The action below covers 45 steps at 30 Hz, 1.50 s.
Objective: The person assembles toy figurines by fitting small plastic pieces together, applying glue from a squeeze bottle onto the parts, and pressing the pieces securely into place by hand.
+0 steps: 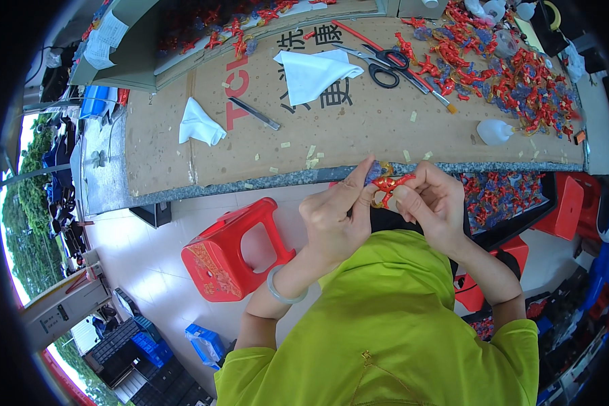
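Two hands meet over the table edge, both closed on one small red figure (388, 187). The left hand (335, 213) pinches it from the left with thumb and fingers drawn together, a pale green bangle (282, 291) sitting on that wrist. The right hand (434, 203) grips the figure from the right, fingers curled tight round it. A bit of blue and yellow shows at the figure's top, though it is too small to tell whether that is part of it or a separate piece. Nearest the camera, a lime-green shirt (386, 338) fills the lower frame.

Below the hands on the pale floor stands a red plastic stool (233, 254), left of the person. To the right, under the table, a dark tray (501, 199) holds more red and blue figures, with a second red stool (568, 203) just beside it.

Beyond the hands lies a sheet of brown cardboard (358, 128) covering the table, strewn with small pale offcuts. On it rest a folded white cloth (199, 125) at the left, a flat metal blade (254, 113) near it, a second white cloth (314, 71) further back, and black-handled scissors (379, 64). A heap of red and blue figures (514, 74) spreads across the far right corner, a small white bottle (494, 132) lying near its front edge.
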{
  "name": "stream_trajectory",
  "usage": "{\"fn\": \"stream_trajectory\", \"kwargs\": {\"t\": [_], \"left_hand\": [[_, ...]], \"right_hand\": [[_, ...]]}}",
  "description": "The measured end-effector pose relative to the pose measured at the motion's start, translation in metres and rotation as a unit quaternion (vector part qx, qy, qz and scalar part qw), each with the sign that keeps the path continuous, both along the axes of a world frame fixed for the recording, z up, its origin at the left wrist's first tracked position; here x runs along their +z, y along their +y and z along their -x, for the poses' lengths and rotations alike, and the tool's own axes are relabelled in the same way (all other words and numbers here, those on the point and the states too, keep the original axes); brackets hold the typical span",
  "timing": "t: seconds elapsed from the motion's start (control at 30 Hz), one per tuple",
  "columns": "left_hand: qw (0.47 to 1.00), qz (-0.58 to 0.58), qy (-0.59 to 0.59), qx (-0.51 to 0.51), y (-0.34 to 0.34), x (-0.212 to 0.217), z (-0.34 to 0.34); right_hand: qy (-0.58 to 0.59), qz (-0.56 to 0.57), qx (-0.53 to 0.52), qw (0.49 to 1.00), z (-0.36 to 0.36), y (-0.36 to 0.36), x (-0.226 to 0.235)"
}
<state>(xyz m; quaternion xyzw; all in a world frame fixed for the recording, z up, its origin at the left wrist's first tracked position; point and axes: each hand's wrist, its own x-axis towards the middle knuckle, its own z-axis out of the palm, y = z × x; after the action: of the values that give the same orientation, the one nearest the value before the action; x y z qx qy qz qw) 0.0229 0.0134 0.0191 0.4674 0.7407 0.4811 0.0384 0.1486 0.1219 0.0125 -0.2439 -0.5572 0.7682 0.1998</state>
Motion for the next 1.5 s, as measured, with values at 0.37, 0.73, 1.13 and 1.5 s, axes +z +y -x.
{"fn": "stream_trajectory", "kwargs": {"t": [0.37,0.73,1.13,1.5], "left_hand": [[0.991,0.046,-0.110,0.052,0.003,0.003,-0.005],[0.992,0.038,-0.107,0.045,0.004,0.002,-0.001],[0.993,-0.027,-0.116,-0.010,-0.002,-0.009,0.006],[0.983,-0.083,-0.164,0.013,-0.001,-0.025,-0.008]], "right_hand": [[-0.017,0.058,0.036,0.998,0.008,0.009,0.000],[-0.016,0.052,0.045,0.998,0.012,0.011,-0.001],[-0.004,-0.260,-0.044,0.965,0.009,-0.002,-0.007],[-0.011,-0.075,-0.020,0.997,0.007,-0.002,0.009]]}}
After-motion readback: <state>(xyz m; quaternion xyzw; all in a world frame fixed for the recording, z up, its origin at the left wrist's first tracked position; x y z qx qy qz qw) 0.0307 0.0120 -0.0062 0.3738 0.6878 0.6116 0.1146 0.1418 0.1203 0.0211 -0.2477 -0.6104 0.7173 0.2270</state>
